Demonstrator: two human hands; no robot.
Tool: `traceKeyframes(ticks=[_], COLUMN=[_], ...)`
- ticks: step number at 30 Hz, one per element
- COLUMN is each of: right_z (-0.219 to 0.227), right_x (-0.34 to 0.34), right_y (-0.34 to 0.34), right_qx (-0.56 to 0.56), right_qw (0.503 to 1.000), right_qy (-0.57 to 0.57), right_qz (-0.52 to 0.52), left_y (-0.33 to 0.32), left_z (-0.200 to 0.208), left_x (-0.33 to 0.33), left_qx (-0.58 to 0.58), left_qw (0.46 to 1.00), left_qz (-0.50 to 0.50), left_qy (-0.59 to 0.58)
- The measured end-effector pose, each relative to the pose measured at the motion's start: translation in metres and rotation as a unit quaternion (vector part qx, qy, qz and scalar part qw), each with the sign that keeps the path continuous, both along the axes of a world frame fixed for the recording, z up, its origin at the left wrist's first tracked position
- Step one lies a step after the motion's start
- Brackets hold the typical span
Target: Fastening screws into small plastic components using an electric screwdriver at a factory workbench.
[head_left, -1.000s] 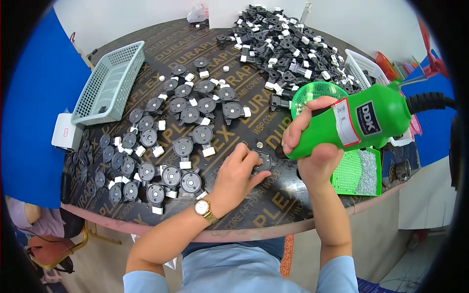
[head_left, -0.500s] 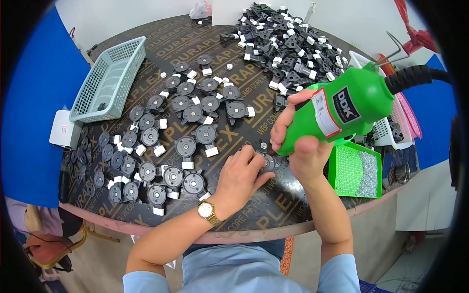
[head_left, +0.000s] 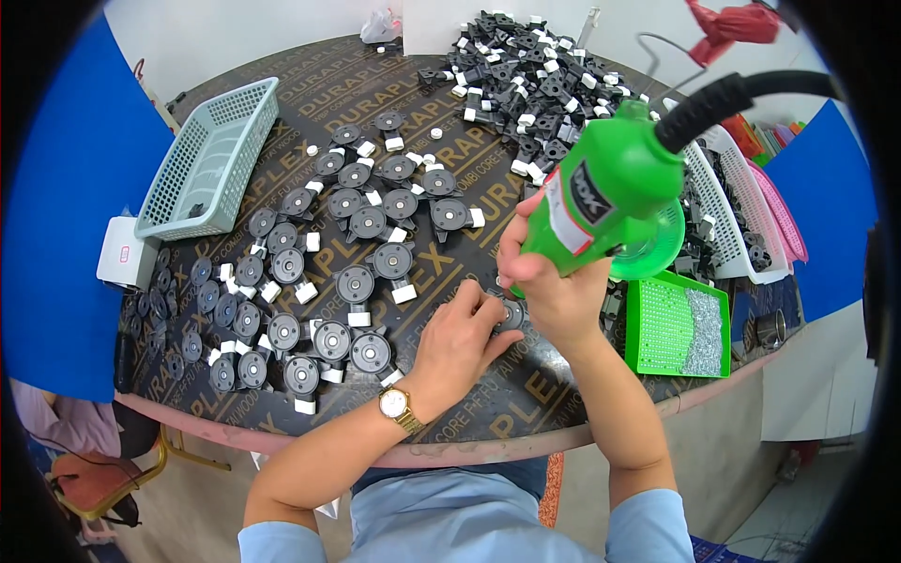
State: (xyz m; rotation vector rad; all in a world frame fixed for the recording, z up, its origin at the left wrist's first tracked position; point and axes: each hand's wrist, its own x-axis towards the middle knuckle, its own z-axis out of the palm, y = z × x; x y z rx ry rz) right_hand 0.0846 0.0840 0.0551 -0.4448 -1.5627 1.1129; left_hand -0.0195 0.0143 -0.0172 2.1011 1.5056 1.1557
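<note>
A green electric screwdriver (head_left: pixel 610 178) with a black cord is gripped in my right hand (head_left: pixel 571 305), its lower end pointing down toward a round black plastic part (head_left: pixel 511 317). My left hand (head_left: pixel 458 340) pinches that part against the dark table; my fingers cover much of it. The screwdriver's tip is hidden behind my right hand, so I cannot tell whether it touches the part. Left of my hands lie many similar black discs with white tabs, such as this round part (head_left: pixel 331 340).
A heap of black and white plastic pieces (head_left: pixel 554 94) covers the back of the table (head_left: pixel 441 413). To the right are a green tray (head_left: pixel 655 324) of small metal screws (head_left: pixel 704 333), a green bowl (head_left: pixel 671 244) and a white basket (head_left: pixel 774 239). A pale basket (head_left: pixel 188 225) stands far left.
My right hand and the screwdriver have moved left and tipped more upright over the round part. My left hand has stayed in place.
</note>
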Motion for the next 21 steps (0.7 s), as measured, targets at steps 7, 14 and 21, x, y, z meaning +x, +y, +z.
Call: traceKeyframes(ticks=[7, 14, 21], right_z=[0.006, 0.027, 0.035], right_x=[-0.010, 0.045, 0.173], right_y=[-0.007, -0.017, -0.029], right_qx=[-0.054, 0.005, 0.052], right_qw=[0.989, 0.987, 0.969], right_qy=[0.013, 0.104, 0.049], right_qz=[-0.137, -0.122, -0.236], left_y=[0.000, -0.021, -0.136], left_z=[0.004, 0.012, 0.072], left_x=[0.007, 0.007, -0.078], left_qx=[0.023, 0.004, -0.437], left_qw=[1.000, 0.983, 0.881], left_qz=[-0.003, -0.009, -0.178], left_qy=[0.012, 0.181, -0.034])
